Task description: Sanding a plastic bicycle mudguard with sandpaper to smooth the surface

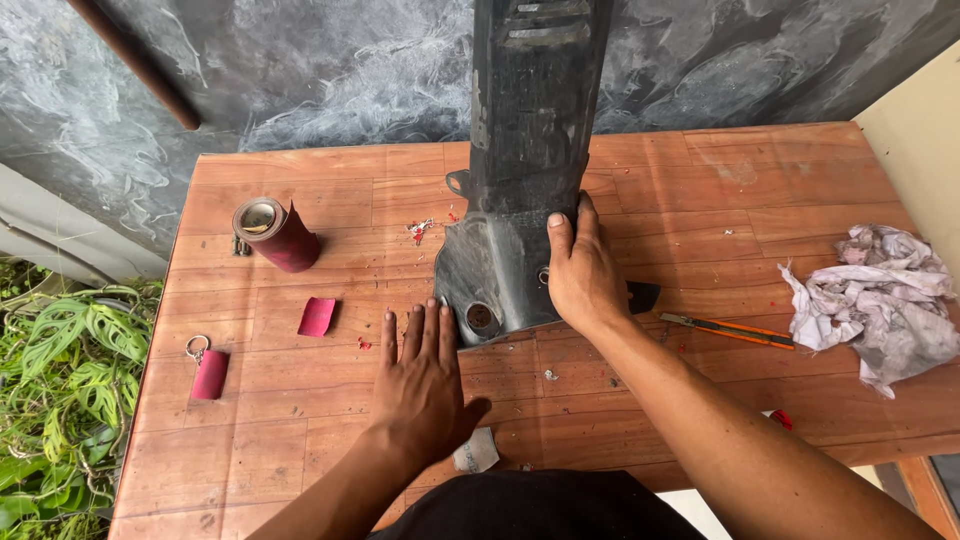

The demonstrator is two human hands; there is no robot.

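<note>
Two bare hands work on a long black moulded plastic panel point(520, 190) lying from the middle of the reddish wood-patterned tabletop point(700, 200) past its far edge. The right hand point(583, 270) presses flat on the panel's near right side, grip closed on nothing. The left hand point(425, 385) lies flat, fingers spread, beside the panel's near end. Judged step: steadying the panel. Any next move calls for firm hold-down. A dark red sandpaper roll point(277, 235) stands toward the far left corner

Both hands point(425, 385) on black panel point(520, 180)
</note>
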